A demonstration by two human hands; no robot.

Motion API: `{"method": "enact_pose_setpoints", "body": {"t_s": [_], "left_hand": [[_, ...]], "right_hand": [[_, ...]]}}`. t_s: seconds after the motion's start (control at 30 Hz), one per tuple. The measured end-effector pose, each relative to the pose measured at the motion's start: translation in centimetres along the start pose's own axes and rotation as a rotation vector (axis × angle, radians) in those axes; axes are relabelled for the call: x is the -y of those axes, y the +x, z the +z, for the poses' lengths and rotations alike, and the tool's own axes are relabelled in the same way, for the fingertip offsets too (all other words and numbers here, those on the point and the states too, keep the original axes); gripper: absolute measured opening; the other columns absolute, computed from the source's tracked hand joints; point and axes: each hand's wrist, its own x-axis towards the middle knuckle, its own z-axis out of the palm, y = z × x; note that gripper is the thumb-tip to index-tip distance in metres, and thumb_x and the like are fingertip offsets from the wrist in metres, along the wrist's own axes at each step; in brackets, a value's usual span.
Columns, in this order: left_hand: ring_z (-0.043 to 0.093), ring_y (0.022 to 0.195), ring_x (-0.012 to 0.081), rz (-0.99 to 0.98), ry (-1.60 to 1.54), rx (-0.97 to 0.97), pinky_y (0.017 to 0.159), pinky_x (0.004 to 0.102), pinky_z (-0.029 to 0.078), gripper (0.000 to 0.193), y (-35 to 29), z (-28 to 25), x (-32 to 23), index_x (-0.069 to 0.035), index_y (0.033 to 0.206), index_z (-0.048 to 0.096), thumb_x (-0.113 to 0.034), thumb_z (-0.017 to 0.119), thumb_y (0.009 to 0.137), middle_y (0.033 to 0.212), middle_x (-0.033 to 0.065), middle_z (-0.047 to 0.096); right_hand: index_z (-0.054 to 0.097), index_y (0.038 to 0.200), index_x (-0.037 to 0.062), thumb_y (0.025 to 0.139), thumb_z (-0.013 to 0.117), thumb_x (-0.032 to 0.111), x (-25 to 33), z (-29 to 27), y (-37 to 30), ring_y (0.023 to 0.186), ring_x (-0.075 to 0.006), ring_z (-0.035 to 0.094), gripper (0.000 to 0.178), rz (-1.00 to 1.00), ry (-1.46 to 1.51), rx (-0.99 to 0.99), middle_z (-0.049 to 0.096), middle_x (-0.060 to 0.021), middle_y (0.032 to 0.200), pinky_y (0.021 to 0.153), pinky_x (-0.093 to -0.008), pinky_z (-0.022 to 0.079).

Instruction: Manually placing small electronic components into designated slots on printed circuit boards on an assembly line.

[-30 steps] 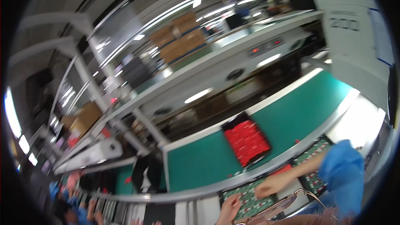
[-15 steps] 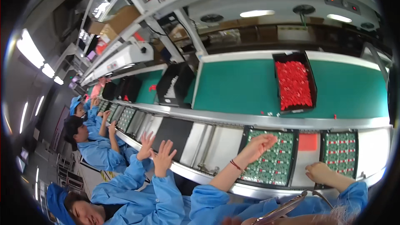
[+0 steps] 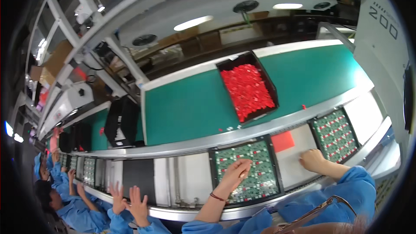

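at 5 o'clock, left hand (image 3: 236, 174) drawn narrow over circuit-board panel (image 3: 263, 174); right hand (image 3: 313, 161), at 4 o'clock, curled; cannot tell if either grips anything; light touch advisable.

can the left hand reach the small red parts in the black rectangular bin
Likely yes, reaching forward: the small red parts lie exposed in the open black rectangular bin; nothing visible blocks the left hand.

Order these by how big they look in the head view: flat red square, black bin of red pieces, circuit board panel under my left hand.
Circuit board panel, largest
Black bin
Flat red square, clearly smallest
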Motion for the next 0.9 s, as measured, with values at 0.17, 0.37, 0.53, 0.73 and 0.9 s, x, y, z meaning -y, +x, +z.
{"method": "enact_pose_setpoints", "body": {"t_s": [0.17,0.37,0.53,0.73,0.9], "left_hand": [[0.038,0.052,0.0020,-0.075,0.200,-0.020,0.045,0.0152,0.027,0.015,3.3,-1.7,-0.1,-0.001,0.098,0.057,-0.009,0.052,0.087,0.069,-0.0021,0.050],[0.045,0.061,0.0032,-0.182,0.294,0.173,0.051,0.0158,0.035,0.022,4.9,-0.6,-0.1,-0.001,0.106,0.057,-0.013,0.050,0.089,0.078,-0.0004,0.057],[0.047,0.058,0.0052,-0.216,0.461,0.042,0.051,0.0171,0.036,0.021,5.1,3.1,0.4,0.001,0.103,0.058,-0.013,0.052,0.088,0.079,0.0027,0.060],[0.036,0.048,0.0045,-0.168,0.660,0.029,0.042,0.0192,0.027,0.018,7.2,7.2,1.2,-0.002,0.093,0.059,-0.017,0.052,0.086,0.061,-0.0019,0.047],[0.041,0.053,0.0028,-0.254,0.882,0.172,0.046,0.0195,0.028,0.019,7.8,9.4,0.7,-0.002,0.083,0.062,-0.021,0.059,0.084,0.058,-0.0037,0.048]], "right_hand": [[0.059,0.088,0.0072,0.077,0.058,0.013,5.8,-1.4,5.5,0.070,-0.0255,0.060,0.013,-0.475,0.565,-0.460,0.061,-0.0091,0.077,0.063,-0.0357,0.048],[0.062,0.089,0.0084,0.074,0.062,0.006,4.6,-1.2,7.1,0.056,-0.0217,0.055,0.015,-0.523,0.657,-0.671,0.056,-0.0053,0.064,0.050,-0.0327,0.042],[0.062,0.094,0.0061,0.080,0.057,0.007,1.8,-1.5,6.2,0.060,-0.0225,0.057,0.015,-0.632,0.868,-0.636,0.058,-0.0076,0.070,0.054,-0.0320,0.046],[0.051,0.112,0.0054,0.084,0.056,0.018,-1.8,-2.1,5.2,0.070,-0.0278,0.058,0.031,-0.750,0.853,-0.506,0.059,-0.0112,0.081,0.059,-0.0353,0.047],[0.053,0.109,0.0052,0.081,0.061,0.024,-2.0,-2.0,4.1,0.072,-0.0264,0.059,0.035,-0.832,0.857,-0.510,0.059,-0.0106,0.083,0.060,-0.0346,0.049]]}}
